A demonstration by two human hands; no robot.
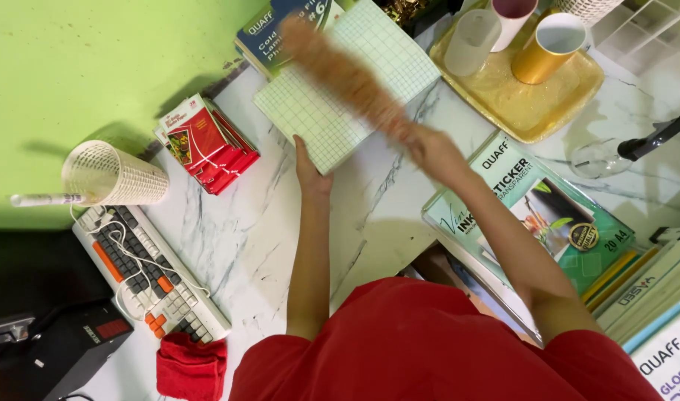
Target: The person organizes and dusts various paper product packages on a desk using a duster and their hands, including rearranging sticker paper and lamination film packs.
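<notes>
Marble counter below a green wall — the left hand [310, 172] rests flat, fingers together, on the grid pad's [347, 82] near edge. Right hand [433, 152] grips a blurred duster [340, 70], slanting up-left across the pad.

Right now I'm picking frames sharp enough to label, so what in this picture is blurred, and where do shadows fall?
Head view: the orange-brown duster in the right hand is smeared by motion blur; the left hand, on the edge of the grid-patterned pad, is sharp, as is the keyboard; the mesh cup casts a dark shadow on the green wall.
</notes>
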